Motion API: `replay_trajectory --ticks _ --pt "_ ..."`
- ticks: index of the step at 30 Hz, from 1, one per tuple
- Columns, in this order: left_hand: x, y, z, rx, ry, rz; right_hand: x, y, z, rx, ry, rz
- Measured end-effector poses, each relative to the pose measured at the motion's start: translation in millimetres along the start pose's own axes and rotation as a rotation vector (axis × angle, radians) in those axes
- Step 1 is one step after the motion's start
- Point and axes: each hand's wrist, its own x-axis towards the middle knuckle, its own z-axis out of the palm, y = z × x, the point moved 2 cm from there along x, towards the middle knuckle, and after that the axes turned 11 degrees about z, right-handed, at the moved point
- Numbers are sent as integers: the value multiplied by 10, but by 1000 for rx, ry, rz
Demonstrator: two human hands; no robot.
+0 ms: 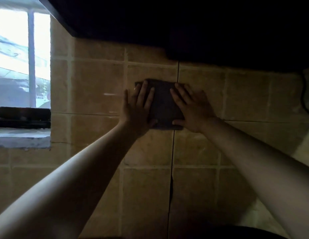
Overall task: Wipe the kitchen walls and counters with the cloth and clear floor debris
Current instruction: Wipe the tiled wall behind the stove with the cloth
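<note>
Pressing a dark folded cloth (163, 104) flat against the tan tiled wall (98, 87), we keep our left hand (140, 107) spread over its left edge and our right hand (193, 109) spread over its right edge; a bright window (20, 57) sits far left, beneath a dark cabinet (184, 19).

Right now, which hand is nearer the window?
Left. The left hand presses the cloth's window-side edge; the right hand presses its far edge, farther from the window.
</note>
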Motion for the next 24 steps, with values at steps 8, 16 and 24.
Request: replay_trajectory --ticks 8,16,24 --pt "-404 232 284 -20 -15 27 -428 -98 344 42 -33 5" --pt "-845 409 581 65 33 15 -787 -272 746 112 26 -14" --pt "-1231 576 803 78 55 15 -1180 -442 1031 138 -4 -15"
